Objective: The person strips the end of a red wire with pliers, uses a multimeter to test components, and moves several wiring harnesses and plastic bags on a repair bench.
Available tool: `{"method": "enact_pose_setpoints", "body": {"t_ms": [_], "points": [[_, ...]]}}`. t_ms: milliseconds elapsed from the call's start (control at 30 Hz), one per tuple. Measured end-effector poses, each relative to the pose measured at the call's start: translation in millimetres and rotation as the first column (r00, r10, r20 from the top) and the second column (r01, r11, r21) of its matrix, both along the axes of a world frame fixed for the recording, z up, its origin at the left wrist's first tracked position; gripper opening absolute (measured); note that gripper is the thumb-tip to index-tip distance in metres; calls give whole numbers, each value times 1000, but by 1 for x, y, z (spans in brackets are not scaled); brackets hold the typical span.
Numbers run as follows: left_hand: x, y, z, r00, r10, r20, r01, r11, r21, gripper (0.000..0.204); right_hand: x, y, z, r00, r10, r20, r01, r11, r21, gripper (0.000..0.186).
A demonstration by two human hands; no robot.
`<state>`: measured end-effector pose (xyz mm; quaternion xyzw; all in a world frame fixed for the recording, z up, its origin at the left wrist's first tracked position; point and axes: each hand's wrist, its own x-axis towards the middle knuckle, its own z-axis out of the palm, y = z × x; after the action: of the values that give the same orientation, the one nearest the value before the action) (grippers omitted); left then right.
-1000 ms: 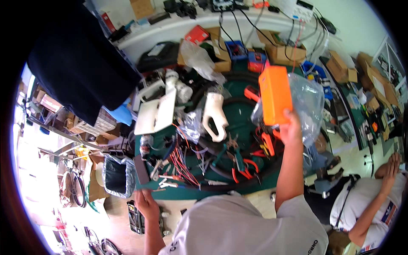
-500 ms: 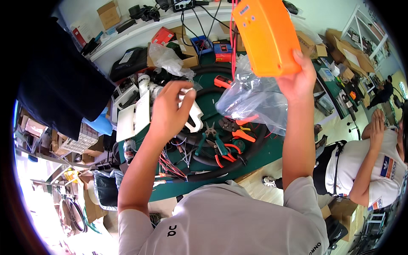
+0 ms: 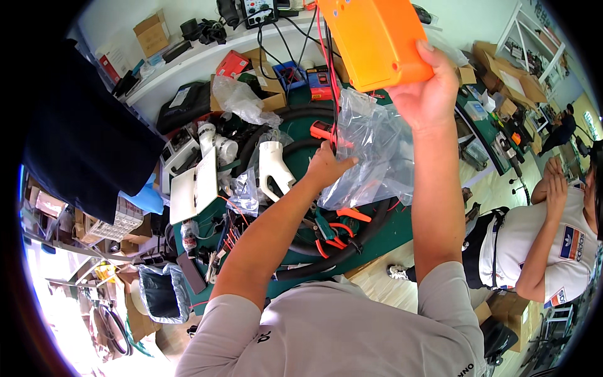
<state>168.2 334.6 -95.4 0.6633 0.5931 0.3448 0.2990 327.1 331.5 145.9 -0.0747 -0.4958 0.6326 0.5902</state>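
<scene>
My right hand [image 3: 428, 94] holds up an orange box-shaped instrument [image 3: 377, 47] by its lower right corner, its top cut off by the picture's edge. Red and black leads [image 3: 331, 75] hang from it. At their lower end is my left hand [image 3: 328, 168], its thumb spread away from the fingers and the leads passing beside the fingertips. A clear plastic bag [image 3: 374, 147] lies just right of that hand. Behind it is a red and dark handheld meter [image 3: 323, 130]. To its left stands a white looped plastic handle [image 3: 274, 168]. Pliers with orange grips [image 3: 342, 229] lie partly behind my left forearm.
Thick black cable [image 3: 370, 229] coils over the green table [image 3: 402, 229]. An open white notebook [image 3: 195, 188] and a cardboard box [image 3: 267, 94] sit at the left and back. A dark garment [image 3: 81, 132] fills the left side. Another person [image 3: 540, 245] is at the right.
My left hand has moved right, from above the white handle to the leads. The orange instrument has shifted slightly left and up in the picture, still in my right hand.
</scene>
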Motion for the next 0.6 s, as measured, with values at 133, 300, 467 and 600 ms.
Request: {"method": "enact_pose_setpoints", "body": {"t_ms": [133, 300, 467, 600], "points": [[19, 8, 29, 933, -61, 356, 55, 998, 28, 76, 16, 9, 9, 995, 23, -93, -19, 999, 35, 47], [-2, 34, 36, 915, 146, 377, -136, 989, -52, 60, 22, 14, 46, 990, 87, -109, -66, 981, 184, 46], [-20, 53, 73, 997, 57, 47, -62, 990, 128, 44, 9, -5, 78, 964, 146, -220, -77, 953, 295, 45], [-30, 45, 129, 993, 75, 90, -99, 947, 304, 50, 18, -19, 107, 981, 176, -82, -110, 852, 513, 48]]}}
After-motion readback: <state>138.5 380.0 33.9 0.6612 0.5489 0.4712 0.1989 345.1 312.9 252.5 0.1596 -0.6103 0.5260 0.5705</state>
